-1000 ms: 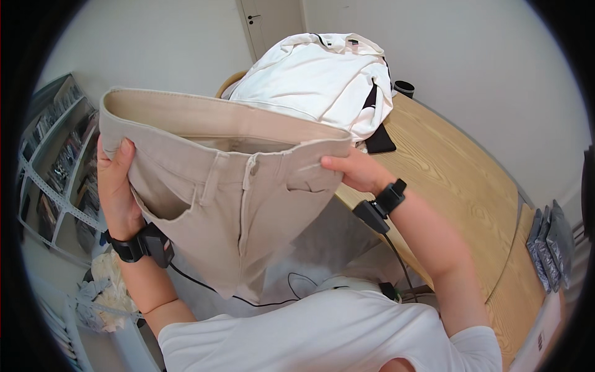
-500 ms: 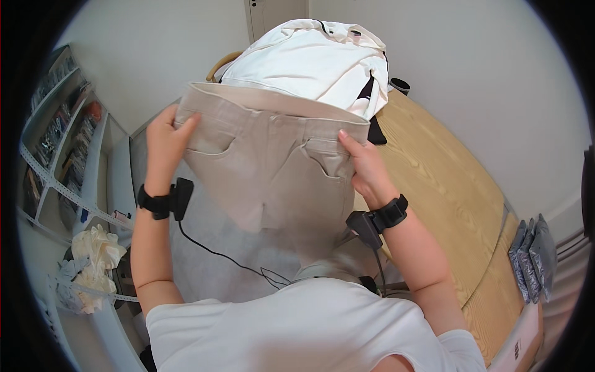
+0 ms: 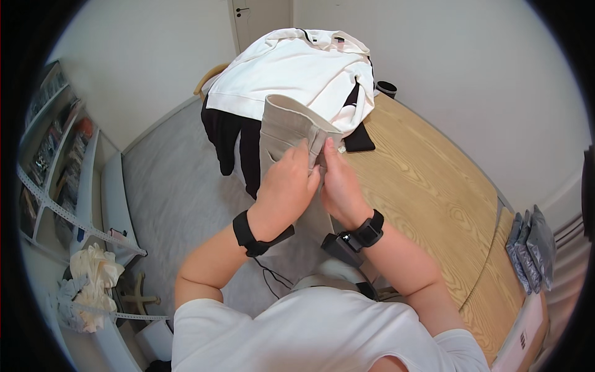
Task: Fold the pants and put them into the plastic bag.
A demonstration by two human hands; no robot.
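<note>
Holding a pair of beige trousers (image 3: 286, 133) folded lengthwise, both hands meet at its right edge just under the waistband. Left hand (image 3: 286, 186) closed over the fabric, fingers curled round the fold; right hand (image 3: 338, 186) pinching the same edge, thumb pressed along the seam. Waistband stands above the hands, on the far side; the legs hang below and behind the wrists, near side, mostly hidden. Trousers held over the left end of the wooden table (image 3: 427, 186). White sweatshirt (image 3: 297, 71) heaped just beyond, black garment (image 3: 232, 136) drooping beneath it at left.
</note>
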